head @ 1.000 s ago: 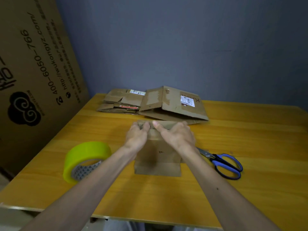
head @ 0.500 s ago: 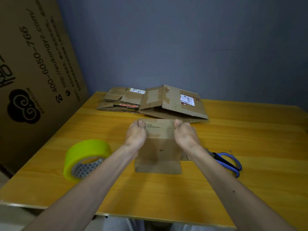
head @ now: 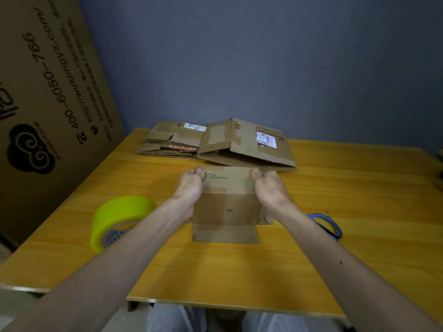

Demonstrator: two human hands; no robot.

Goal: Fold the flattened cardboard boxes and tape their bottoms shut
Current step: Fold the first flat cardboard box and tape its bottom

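A small cardboard box (head: 225,202) lies mid-tabletop (head: 359,200), nearer the front edge than the stack of flattened boxes (head: 215,144) at the back edge. The left hand (head: 189,188) and right hand (head: 271,188) each pinch a far corner, fingers closed on the cardboard, likely to pull the walls open. The yellow tape roll (head: 117,219) by the left edge and the scissors (head: 328,226) on the right wait within reach for sealing.

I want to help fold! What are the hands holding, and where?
Both hands, left and right, grip the small cardboard box at its far top corners.
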